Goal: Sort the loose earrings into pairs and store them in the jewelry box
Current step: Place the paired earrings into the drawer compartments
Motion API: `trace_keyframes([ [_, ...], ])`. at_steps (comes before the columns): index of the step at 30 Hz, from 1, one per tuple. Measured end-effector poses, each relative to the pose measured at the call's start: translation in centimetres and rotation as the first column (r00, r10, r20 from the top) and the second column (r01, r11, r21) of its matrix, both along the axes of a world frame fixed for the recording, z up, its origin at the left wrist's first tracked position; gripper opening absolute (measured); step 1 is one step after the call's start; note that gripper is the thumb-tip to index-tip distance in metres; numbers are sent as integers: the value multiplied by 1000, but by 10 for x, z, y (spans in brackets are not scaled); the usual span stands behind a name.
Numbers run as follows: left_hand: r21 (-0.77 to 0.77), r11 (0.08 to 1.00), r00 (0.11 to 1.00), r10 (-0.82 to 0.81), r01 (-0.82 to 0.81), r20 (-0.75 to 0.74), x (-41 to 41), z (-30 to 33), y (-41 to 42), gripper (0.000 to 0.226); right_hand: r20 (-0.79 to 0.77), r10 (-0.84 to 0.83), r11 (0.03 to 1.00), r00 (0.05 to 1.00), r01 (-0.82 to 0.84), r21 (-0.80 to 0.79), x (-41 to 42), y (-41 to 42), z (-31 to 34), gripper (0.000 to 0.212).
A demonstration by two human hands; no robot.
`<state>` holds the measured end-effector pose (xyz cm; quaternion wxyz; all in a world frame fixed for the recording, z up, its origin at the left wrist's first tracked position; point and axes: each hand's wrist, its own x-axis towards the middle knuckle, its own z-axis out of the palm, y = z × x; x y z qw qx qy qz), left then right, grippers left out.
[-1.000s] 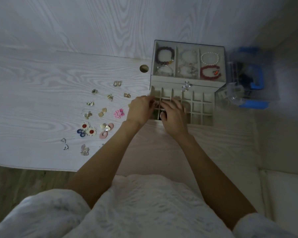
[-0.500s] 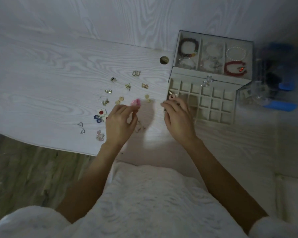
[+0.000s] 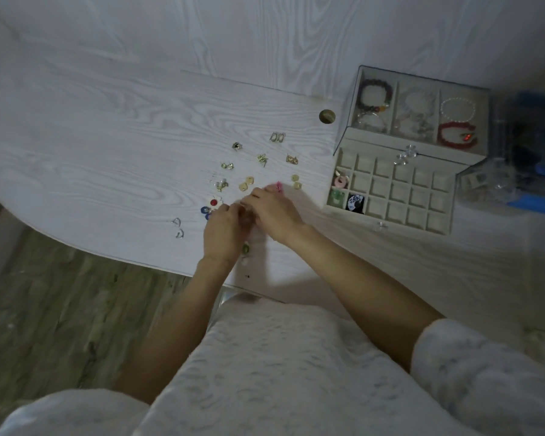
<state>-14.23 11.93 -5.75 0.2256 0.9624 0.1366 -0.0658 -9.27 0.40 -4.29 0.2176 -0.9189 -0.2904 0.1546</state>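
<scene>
Right hand (image 3: 277, 212) has been brought from the box (image 3: 390, 196) to the left hand (image 3: 225, 234), both met over loose earrings (image 3: 258, 171) on the table (image 3: 107, 146), fingers curled, grip not discernible; three left box cells are filled.

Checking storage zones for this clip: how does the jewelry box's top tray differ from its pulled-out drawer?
The top tray has three large compartments; the drawer is a grid of many small cells. The top tray holds bracelets in every compartment; the drawer has earrings in only about three cells at its left end, the others bare. The top tray sits further from the person, the drawer nearer. Both share the same pale lining.
</scene>
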Motion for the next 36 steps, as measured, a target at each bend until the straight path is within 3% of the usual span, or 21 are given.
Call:
trace_keyframes([
  [6,-47,996,996,-71,73,45,5,-3,5,17,2,-80,996,997,80,-29,-3,-6,-12,25],
  [10,-127,983,980,-111,133,167,3,1,7,15,-87,-210,963,974,222,153,-4,-16,-7,24],
  [15,-403,881,936,-110,247,334,16,25,-8,18,-394,-367,716,843,526,459,-7,-53,22,25],
  [20,-520,795,938,-170,312,304,58,36,-64,16,-485,-560,517,671,741,429,10,-105,21,19],
  [26,-493,817,947,-191,300,259,116,31,-116,13,-527,-684,351,505,861,369,54,-131,17,18],
  [29,-493,828,954,-151,266,260,127,23,-126,18,-527,-696,345,488,870,351,70,-133,10,15],
  [32,-512,819,956,-144,259,254,128,18,-128,22,-446,-727,404,522,851,337,74,-133,8,19],
  [36,-438,809,916,-296,392,273,122,17,-125,34,-368,-723,468,585,806,362,65,-131,8,29],
])
